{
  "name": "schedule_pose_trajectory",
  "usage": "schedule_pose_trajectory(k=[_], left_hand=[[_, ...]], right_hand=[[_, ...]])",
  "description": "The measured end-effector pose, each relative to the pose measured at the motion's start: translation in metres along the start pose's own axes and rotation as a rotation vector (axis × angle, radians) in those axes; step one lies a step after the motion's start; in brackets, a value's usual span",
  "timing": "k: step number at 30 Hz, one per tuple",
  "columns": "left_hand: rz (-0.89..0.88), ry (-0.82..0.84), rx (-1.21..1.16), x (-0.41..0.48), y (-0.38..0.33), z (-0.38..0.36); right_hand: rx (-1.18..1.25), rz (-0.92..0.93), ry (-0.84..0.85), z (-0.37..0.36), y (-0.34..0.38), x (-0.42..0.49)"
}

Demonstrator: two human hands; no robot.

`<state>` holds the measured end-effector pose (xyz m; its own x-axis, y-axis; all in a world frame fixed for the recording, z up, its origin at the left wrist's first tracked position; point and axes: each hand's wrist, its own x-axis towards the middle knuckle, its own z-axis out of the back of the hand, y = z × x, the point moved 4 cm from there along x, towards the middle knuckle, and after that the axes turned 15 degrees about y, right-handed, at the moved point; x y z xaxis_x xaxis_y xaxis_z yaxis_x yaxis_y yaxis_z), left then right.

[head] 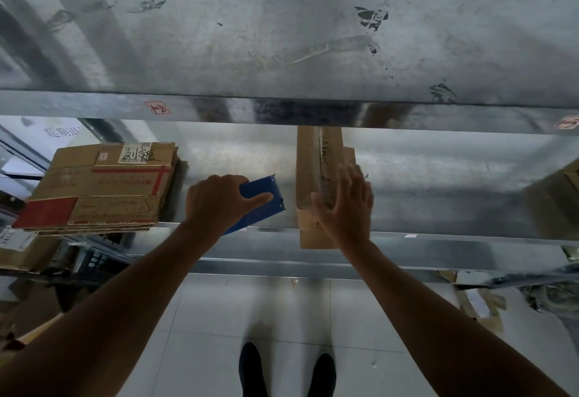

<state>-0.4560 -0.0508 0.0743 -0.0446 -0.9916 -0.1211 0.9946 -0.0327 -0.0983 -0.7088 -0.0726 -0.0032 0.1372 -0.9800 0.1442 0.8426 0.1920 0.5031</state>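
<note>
A galvanised shelf [438,177] crossed mid-frame. At centre, the left hand [216,202] gripped a blue plate [266,189], fingers clamped. Centre-right, the right hand [344,205] lay, fingers spread, on a long carton [308,161] overhanging the front lip. Likely step: seating the carton; next, push it rearward. Open shelf lay at frame right; stacked cartons [103,186] bounded frame left.

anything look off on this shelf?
Yes. The long cardboard box under the right hand sticks out past the shelf front edge. The flattened carton stack at left seems to overhang too, layers uneven. The left hand grips a blue plate beside the box. The upper shelf shows torn sticker residue.
</note>
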Motion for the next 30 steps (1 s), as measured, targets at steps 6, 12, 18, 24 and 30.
schedule_pose_trajectory(k=[6,12,18,24,30], left_hand=[[-0.004,0.002,-0.017,0.0,-0.003,-0.002],[-0.007,-0.013,-0.026,0.006,-0.009,-0.001],[-0.015,-0.01,-0.034,0.005,-0.008,0.009],[0.002,-0.005,-0.025,0.006,-0.004,0.027],[0.026,-0.013,-0.015,0.008,0.01,0.035]], right_hand=[[0.483,-0.151,0.134,-0.011,-0.017,-0.018],[0.673,-0.091,0.207,-0.015,-0.027,-0.015],[0.279,-0.076,0.008,0.008,-0.013,-0.011],[-0.092,-0.271,0.387,-0.007,0.03,0.027],[-0.191,-0.207,0.64,-0.001,0.016,0.041]])
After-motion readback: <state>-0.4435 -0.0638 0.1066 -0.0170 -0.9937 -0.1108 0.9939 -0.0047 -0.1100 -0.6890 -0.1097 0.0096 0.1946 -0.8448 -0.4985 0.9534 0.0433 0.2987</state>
